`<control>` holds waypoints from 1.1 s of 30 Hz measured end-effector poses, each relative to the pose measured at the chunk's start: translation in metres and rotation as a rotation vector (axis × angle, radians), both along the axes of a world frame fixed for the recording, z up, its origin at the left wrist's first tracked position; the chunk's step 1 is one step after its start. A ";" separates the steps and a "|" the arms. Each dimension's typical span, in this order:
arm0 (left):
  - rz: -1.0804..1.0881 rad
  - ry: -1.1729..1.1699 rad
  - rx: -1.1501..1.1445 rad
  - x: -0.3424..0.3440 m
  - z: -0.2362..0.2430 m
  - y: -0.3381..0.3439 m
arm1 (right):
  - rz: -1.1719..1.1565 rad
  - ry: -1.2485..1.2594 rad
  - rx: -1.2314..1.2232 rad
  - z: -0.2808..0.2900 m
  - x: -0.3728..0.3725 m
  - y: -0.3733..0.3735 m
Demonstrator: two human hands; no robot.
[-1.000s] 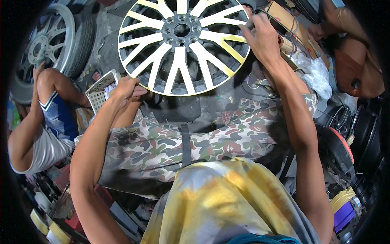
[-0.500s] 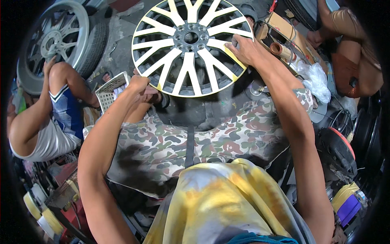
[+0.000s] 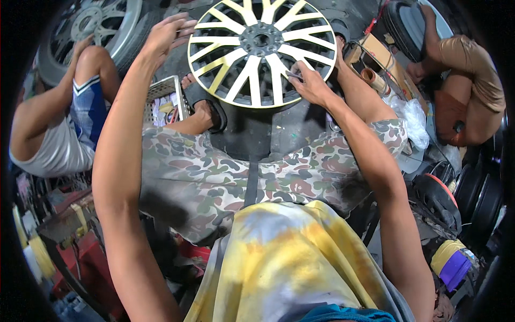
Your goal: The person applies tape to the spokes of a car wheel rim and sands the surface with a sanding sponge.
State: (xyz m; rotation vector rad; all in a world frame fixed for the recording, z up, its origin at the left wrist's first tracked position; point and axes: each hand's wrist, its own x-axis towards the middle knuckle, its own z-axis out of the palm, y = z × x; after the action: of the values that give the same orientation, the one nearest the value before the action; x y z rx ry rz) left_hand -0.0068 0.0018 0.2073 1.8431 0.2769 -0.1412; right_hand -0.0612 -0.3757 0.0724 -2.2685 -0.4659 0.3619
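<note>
A multi-spoke wheel rim lies ahead of me at top centre, with cream-white spoke faces, yellow patches, dark recesses and a bolted centre. My left hand is raised just beyond the rim's upper-left edge, fingers apart and holding nothing. On the lower-right spokes, my right hand grips the rim with bent fingers and thumb. My camouflage-clad legs are spread beneath my arms, a sandalled foot under the rim's left side.
Co-workers sit left and right, each by another wheel. A plastic crate is near my left foot; cardboard, cables and plastic bags lie right. Dark rims and assorted clutter surround me.
My left hand has let go of the rim and risen up and leftward. The rim has turned and shifted right in view. My right hand has moved lower on it.
</note>
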 end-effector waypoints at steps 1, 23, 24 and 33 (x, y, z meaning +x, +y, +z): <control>-0.047 0.011 0.041 -0.002 0.002 -0.004 | -0.002 -0.032 -0.015 -0.001 -0.002 -0.003; -0.318 -0.049 0.209 -0.021 0.028 0.072 | 0.214 -0.375 -0.141 0.006 -0.080 0.108; -0.313 -0.033 0.304 -0.020 0.031 0.073 | 0.247 -0.375 -0.168 0.006 -0.072 0.107; -0.354 0.044 0.380 -0.019 0.036 0.066 | 0.547 -0.466 -0.177 0.011 -0.054 0.144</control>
State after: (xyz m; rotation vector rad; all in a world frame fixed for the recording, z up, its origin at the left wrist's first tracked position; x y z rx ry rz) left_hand -0.0260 0.0673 0.2433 2.2583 0.0015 -0.3965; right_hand -0.1153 -0.2321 0.0834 -2.3659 -1.3521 0.1375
